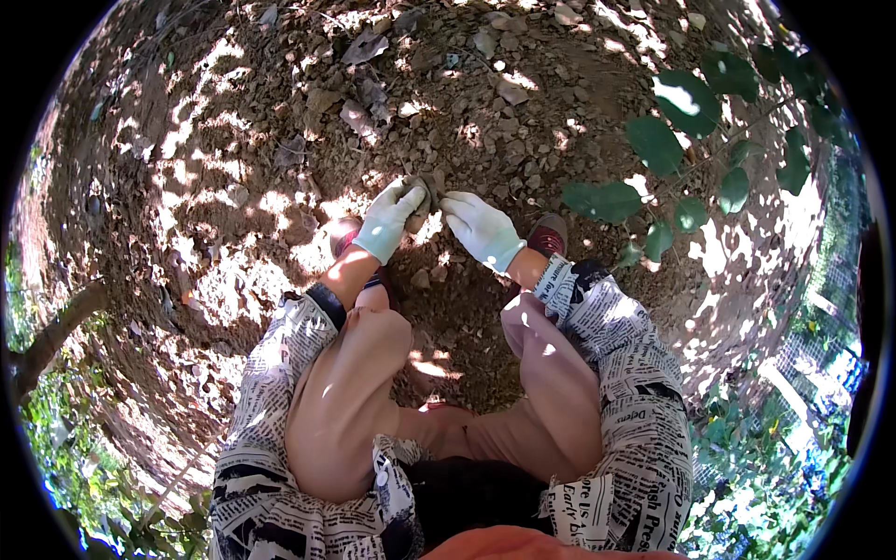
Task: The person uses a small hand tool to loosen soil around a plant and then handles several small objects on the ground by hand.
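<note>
My left hand [389, 217], in a white glove with a pale green cuff, grips a grey-brown piece [427, 197] between thumb and fingers. Whether this is a dry leaf or a clod of earth I cannot tell. Gloved the same way, my right hand [480, 227] has its fingertips bent towards the right side of the piece; whether they pinch it is unclear. Both hands are just above crumbly brown soil [448, 147], between two dark red shoes with pale toes, the left shoe [346, 234] and the right shoe [548, 236].
A leafy green branch [689, 164] reaches in from the right, close to my right hand. Dry leaves [365, 47] and small stones lie across the sun-dappled ground. At the left rim is a thick brown branch [59, 329]. Wire mesh fencing [791, 364] stands at the lower right.
</note>
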The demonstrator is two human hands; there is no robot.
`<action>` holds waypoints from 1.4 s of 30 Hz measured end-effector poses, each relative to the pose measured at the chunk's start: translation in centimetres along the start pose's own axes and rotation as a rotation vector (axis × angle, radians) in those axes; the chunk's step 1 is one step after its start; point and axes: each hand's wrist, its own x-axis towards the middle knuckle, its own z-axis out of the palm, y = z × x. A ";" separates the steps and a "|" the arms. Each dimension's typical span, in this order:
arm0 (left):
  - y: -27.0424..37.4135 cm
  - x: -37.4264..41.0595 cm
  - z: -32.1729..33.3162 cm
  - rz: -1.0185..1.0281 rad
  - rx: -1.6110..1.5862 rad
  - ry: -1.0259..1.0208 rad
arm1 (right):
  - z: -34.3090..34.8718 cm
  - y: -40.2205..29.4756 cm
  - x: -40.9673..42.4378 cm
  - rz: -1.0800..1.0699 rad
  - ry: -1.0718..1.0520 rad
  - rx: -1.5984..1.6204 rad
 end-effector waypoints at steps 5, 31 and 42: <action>-0.8 0.5 -0.7 0.022 -0.167 0.151 | -2.4 0.8 1.7 0.631 -0.134 0.763; 1.4 -1.0 -3.1 -0.153 -0.492 0.132 | -3.7 8.3 10.1 0.282 -0.035 -0.088; 8.2 -12.6 -4.7 0.260 -0.144 0.231 | -1.9 -12.7 8.0 0.190 -0.667 0.739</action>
